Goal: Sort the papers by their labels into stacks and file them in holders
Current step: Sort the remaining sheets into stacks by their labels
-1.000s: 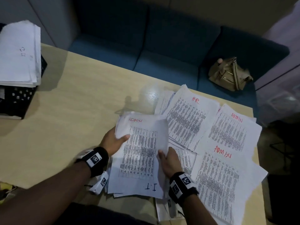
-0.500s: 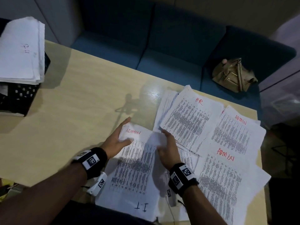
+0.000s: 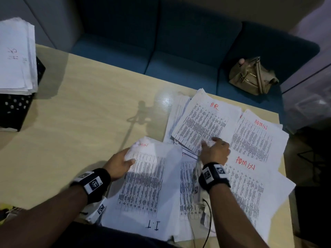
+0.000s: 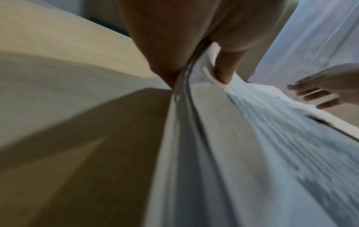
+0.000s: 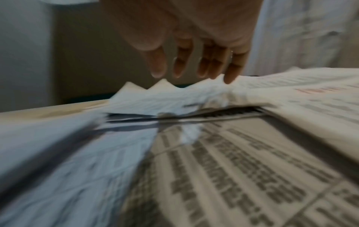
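Printed sheets lie spread over the right half of the wooden table [image 3: 75, 122]. My left hand [image 3: 121, 162] grips the left edge of a small bundle [image 3: 148, 178] with a red ADMIN label at its top corner and "I.T" written on its near end; the thumb lies on top [image 4: 225, 69]. My right hand [image 3: 215, 149] hovers with straight fingers [image 5: 231, 69] over the near edge of the HR sheet [image 3: 202, 124], holding nothing. Two ADMIN sheets [image 3: 258, 135] [image 3: 249, 187] lie to the right.
A thick white paper stack [image 3: 16, 56] rests on a black perforated holder [image 3: 14, 108] at the table's far left. A blue sofa [image 3: 179, 51] runs behind the table with a tan bag [image 3: 252, 76] on it. A cable [image 3: 207, 221] trails by my right wrist.
My right hand has let go of the bundle and moved right and forward to the HR sheet. The left hand keeps its grip on the bundle.
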